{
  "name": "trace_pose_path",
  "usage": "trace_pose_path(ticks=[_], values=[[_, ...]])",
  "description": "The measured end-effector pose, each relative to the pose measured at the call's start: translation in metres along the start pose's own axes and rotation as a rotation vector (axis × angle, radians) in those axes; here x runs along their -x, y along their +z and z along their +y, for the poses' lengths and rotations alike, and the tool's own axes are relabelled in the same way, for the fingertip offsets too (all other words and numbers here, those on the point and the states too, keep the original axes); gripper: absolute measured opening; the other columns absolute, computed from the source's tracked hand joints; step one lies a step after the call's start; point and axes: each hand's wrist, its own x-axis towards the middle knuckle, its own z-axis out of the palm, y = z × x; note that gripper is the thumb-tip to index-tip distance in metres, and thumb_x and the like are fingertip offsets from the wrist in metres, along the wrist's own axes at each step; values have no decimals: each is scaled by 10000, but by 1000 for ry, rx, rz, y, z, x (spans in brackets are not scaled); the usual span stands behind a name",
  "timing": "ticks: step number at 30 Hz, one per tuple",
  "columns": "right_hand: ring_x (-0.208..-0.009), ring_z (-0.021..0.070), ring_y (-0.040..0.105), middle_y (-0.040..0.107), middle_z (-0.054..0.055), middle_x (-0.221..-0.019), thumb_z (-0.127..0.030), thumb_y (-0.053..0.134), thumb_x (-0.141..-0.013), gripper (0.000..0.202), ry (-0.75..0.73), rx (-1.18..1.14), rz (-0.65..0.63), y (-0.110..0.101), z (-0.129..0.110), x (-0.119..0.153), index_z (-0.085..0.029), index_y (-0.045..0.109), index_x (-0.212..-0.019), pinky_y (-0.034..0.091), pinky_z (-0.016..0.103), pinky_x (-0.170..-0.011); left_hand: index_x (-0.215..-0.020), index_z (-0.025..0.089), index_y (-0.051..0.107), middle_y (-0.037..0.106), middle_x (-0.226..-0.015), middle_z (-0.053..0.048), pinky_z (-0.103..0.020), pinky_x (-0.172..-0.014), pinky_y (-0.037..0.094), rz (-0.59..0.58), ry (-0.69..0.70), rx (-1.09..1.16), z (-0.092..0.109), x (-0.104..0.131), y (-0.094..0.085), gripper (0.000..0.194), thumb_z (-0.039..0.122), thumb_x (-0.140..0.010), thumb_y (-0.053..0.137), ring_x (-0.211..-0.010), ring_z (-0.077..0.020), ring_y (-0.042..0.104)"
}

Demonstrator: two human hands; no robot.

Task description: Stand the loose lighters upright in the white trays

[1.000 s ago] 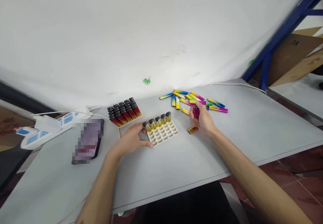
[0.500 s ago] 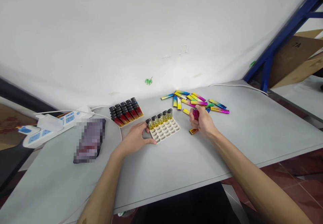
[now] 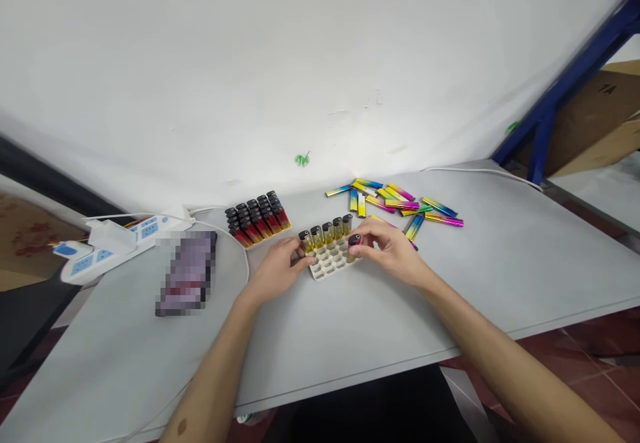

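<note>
A cream tray with rows of slots lies at the middle of the table, and several yellow black-topped vials stand along its back row. My left hand rests at the tray's left edge, thumb and fingers apart, holding nothing. Pinched in my right hand is a black-topped vial, upright over the tray's right side, its lower part partly hidden by the fingers. Behind and right of that hand, shiny coloured cases lie in a loose pile.
A second tray of red black-topped vials stands behind my left hand. On the left are a blurred dark phone-like object, a white power strip and cables. The wall rises behind the table.
My right hand has moved left from the coloured pile to the tray, with a black-topped vial in its fingers. My left hand stays at the tray. The view has shifted slightly.
</note>
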Motion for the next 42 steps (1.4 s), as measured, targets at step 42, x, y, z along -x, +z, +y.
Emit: trace_pose_path(ticks=[42], values=[[-1039,423,565,618,248,-1081,-735,618,-760,735,486,1150,419,-10,13,70,-85,603,-1104,447,522,-877,-720,217,452,554,-720,0,-304,-633,368,92,-3,-98,6,0,4,357,511,-898,549,-698,-194,553]])
